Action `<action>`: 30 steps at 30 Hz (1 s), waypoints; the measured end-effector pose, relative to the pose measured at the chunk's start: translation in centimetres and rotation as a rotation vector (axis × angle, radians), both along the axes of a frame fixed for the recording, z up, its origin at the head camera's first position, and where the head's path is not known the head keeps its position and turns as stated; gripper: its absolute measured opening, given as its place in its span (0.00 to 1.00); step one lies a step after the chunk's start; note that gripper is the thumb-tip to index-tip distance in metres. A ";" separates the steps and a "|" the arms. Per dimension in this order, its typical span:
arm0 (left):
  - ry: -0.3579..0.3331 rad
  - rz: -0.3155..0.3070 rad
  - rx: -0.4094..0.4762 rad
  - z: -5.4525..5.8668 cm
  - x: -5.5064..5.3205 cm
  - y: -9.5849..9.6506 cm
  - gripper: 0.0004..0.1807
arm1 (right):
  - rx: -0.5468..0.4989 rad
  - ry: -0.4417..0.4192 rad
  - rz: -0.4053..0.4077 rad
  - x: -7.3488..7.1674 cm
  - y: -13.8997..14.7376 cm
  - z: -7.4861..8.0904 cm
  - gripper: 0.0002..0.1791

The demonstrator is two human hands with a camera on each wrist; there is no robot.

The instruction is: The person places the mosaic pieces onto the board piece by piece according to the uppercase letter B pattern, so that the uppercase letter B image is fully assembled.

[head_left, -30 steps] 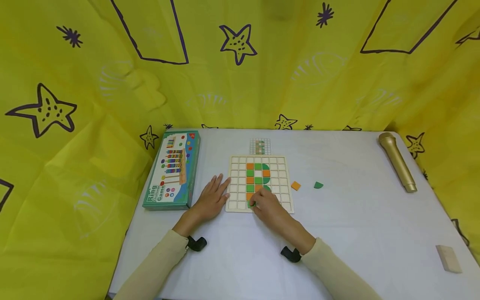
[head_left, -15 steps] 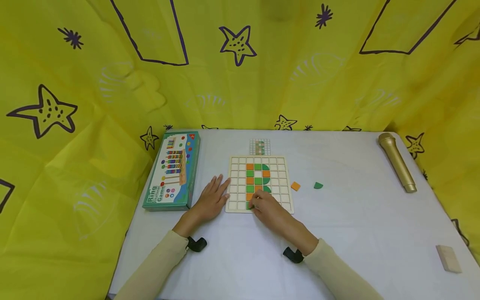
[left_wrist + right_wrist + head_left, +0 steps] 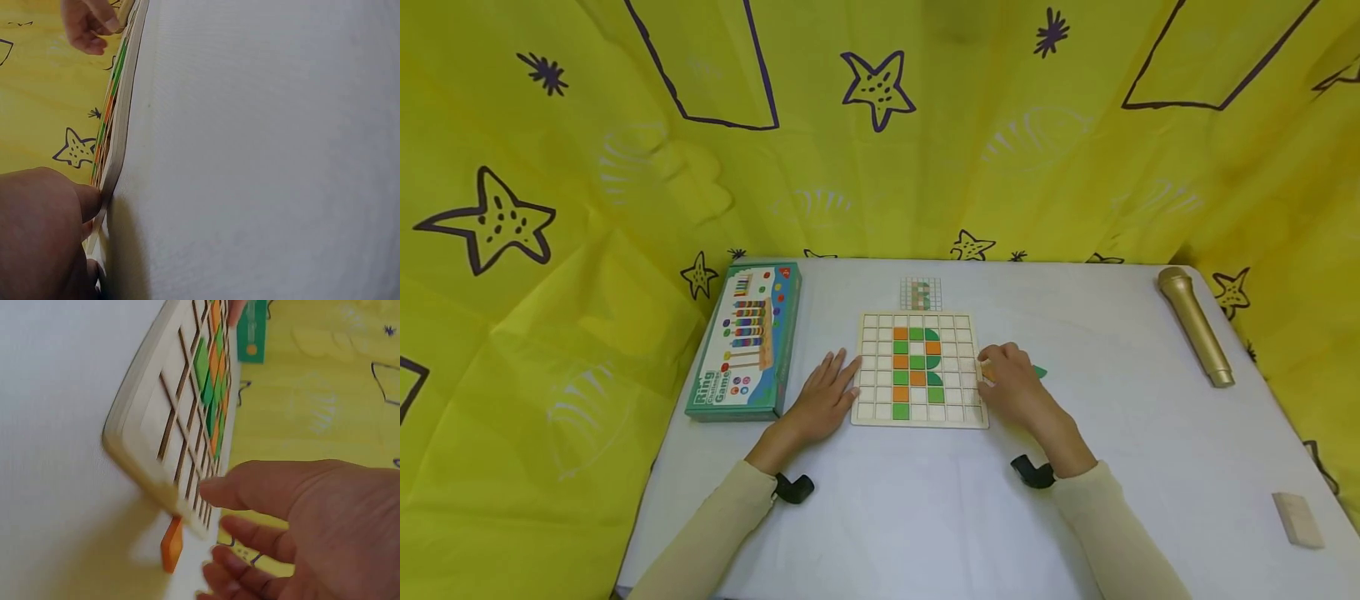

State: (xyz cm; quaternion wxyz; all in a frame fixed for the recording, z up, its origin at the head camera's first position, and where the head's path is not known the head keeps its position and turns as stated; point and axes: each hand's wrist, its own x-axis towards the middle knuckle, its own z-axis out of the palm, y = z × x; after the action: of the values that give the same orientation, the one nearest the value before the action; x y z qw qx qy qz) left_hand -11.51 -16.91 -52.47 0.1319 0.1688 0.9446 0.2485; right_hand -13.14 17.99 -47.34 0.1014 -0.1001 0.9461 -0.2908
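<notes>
A square wooden grid board (image 3: 958, 408) lies on the table, with orange and green tiles (image 3: 900, 377) in its cells forming a letter R. Against the board's left edge rests my left hand (image 3: 822, 402), its fingers spread and straight. My right hand (image 3: 1017, 390) hovers at the board's right edge, over a loose orange tile (image 3: 171, 547). In the right wrist view the thumb and fingers are apart, and that tile lies on the cloth beside the board. A green quarter-round tile (image 3: 1040, 372), partly hidden, lies just right of this hand.
Behind the board is a small pattern card (image 3: 921, 293) with a similar letter. A Ring Challenge Game box (image 3: 745, 342) lies at the left. Far right are a gold microphone (image 3: 1195, 325) and a pale wooden block (image 3: 1297, 519). Yellow cloth (image 3: 880, 183) hangs around the table.
My right hand has let go of a green tile, now in the board's bottom row, and moved right to the loose orange tile. The left hand stays where it was.
</notes>
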 end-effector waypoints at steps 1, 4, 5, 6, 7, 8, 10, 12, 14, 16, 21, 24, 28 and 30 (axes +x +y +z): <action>0.000 -0.001 -0.001 0.0 0.0 0.0 0.34 | 0.014 -0.022 -0.018 -0.2 0.4 -0.1 0.22; -0.001 -0.001 -0.001 0.1 0.0 0.0 0.34 | 0.029 -0.062 -0.043 -0.7 1.2 -0.7 0.23; 0.001 0.000 0.003 0.1 0.0 0.0 0.34 | 0.029 -0.065 -0.041 -0.8 1.5 -0.9 0.22; 0.001 0.001 0.009 0.1 0.1 0.1 0.34 | 0.025 -0.067 -0.036 -1.0 1.6 -1.1 0.21; 0.002 0.002 0.016 0.0 0.1 0.1 0.34 | 0.020 -0.067 -0.028 -1.0 1.8 -1.3 0.19; 0.003 0.002 0.021 0.0 0.1 0.1 0.34 | 0.017 -0.067 -0.020 -1.1 1.9 -1.4 0.18; 0.009 0.002 0.033 -0.1 0.1 0.1 0.34 | 0.012 -0.064 -0.003 -1.2 2.2 -1.5 0.15; 0.006 0.002 0.031 -0.1 0.1 0.1 0.34 | 0.010 -0.055 0.006 -1.2 2.5 -1.7 0.14; 0.001 -0.001 0.017 -0.1 0.1 0.1 0.34 | 0.006 -0.049 0.008 -1.3 2.7 -1.8 0.13; 0.000 -0.002 0.006 0.0 0.0 0.1 0.34 | -0.001 -0.038 0.008 -1.3 2.9 -1.9 0.14; -0.001 -0.004 -0.006 0.0 0.0 0.1 0.34 | -0.055 -0.063 -0.030 -1.3 3.1 -2.2 0.15; 0.003 -0.001 0.004 -0.1 0.1 0.1 0.34 | -0.088 -0.073 -0.042 -1.1 3.0 -2.5 0.16; 0.007 0.003 0.004 0.0 0.0 0.1 0.34 | -0.099 -0.061 -0.039 -0.9 2.8 -2.8 0.16; 0.002 0.001 -0.006 0.0 0.0 0.1 0.34 | -0.095 -0.065 -0.043 -0.6 2.8 -2.9 0.16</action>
State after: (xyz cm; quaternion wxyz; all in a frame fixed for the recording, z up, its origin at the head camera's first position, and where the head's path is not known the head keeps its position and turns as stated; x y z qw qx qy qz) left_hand -11.52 -16.82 -52.43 0.1314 0.1681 0.9457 0.2454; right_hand -13.78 20.75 -50.24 0.1208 -0.0752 0.9294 -0.3404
